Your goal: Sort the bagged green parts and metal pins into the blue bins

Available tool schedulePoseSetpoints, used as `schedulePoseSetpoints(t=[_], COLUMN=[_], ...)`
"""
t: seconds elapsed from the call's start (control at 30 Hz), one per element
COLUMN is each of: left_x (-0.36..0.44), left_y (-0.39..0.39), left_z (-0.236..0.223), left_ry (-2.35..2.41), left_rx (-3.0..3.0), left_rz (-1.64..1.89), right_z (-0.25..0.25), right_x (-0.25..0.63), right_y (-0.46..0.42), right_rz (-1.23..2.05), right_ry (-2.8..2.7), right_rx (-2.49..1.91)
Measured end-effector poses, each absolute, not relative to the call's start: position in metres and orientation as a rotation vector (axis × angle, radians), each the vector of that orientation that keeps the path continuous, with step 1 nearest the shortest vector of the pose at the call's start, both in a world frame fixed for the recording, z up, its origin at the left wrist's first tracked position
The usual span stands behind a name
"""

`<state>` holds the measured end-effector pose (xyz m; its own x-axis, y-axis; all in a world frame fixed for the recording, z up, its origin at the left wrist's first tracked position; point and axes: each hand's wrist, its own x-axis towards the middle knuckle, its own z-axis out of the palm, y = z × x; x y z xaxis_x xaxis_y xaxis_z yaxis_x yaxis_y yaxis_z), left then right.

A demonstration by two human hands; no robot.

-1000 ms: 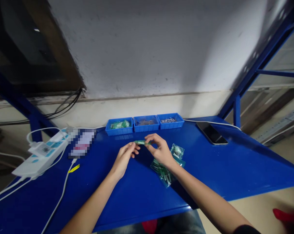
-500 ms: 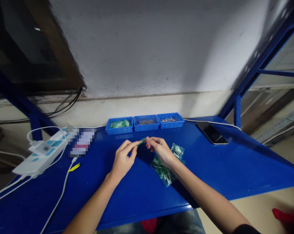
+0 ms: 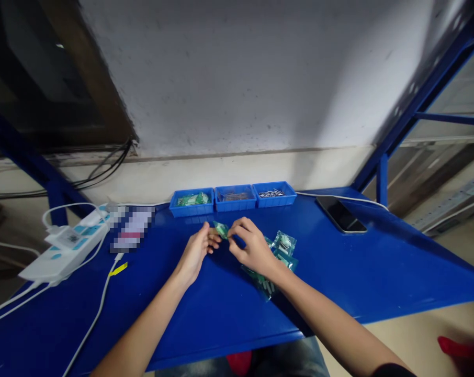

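Note:
A small green clear-plastic packet (image 3: 221,229) hangs between my two hands above the table. My right hand (image 3: 255,250) pinches its right edge between thumb and fingertips. My left hand (image 3: 195,254) is at the packet's left side, thumb raised and apart from the half-curled fingers; the fingertips come up against or just behind the packet. What is inside this packet is too small to make out. Beneath my right hand and wrist lies a pile of similar green packets (image 3: 286,243) with pale and metallic pieces inside, partly hidden by the forearm.
Along the wall stand three blue bins: one with green packets (image 3: 192,208), one with brownish pieces in clear plastic (image 3: 236,206), one with loose metal pieces (image 3: 274,203). A phone (image 3: 341,214) lies at right. A white power strip (image 3: 64,248) and cables occupy the left.
My left thumb has come off the packet and lifted away. My right hand has shifted slightly left, and the packet has turned to show more of its flat face.

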<state>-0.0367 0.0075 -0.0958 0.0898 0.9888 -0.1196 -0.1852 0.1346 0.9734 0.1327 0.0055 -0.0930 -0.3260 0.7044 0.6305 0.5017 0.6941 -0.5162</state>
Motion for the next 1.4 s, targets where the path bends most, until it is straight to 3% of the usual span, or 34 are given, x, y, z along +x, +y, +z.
schedulePoseSetpoints(t=[0.27, 0.43, 0.53, 0.67, 0.73, 0.87, 1.03, 1.13, 1.4], left_x=[-0.038, -0.036, -0.037, -0.037, -0.035, -0.031, -0.032, -0.034, -0.037], left_y=[0.009, 0.008, 0.006, 0.001, -0.002, -0.003, 0.003, 0.006, 0.008], left_z=[-0.096, -0.100, -0.100, -0.100, -0.100, -0.101, -0.099, -0.097, -0.102], left_ry=[1.113, 1.114, 1.243, 1.297, 1.255, 1.193, 1.204, 1.112, 1.179], left_rx=[0.864, 1.130, 1.509, 2.120, 2.279, 2.157, 1.316, 1.008, 1.196], left_rz=[1.092, 1.168, 1.277, 1.340, 1.323, 1.233, 1.096, 1.063, 1.199], right_z=[-0.093, -0.097, -0.098, -0.093, -0.091, -0.092, -0.094, -0.096, -0.097], right_x=[0.135, 0.131, 0.128, 0.130, 0.131, 0.133, 0.133, 0.133, 0.133], right_y=[0.006, 0.005, 0.008, 0.014, 0.015, 0.014, 0.008, 0.005, 0.005], right_rz=[0.125, 0.168, 0.454, 1.186, 1.328, 1.167, 0.580, 0.406, 0.315], right_ry=[-2.166, -2.093, -1.933, -1.592, -1.449, -1.499, -1.804, -1.979, -2.074], right_rx=[-0.939, -0.983, -1.059, -1.067, -1.064, -1.099, -1.082, -0.972, -1.029])
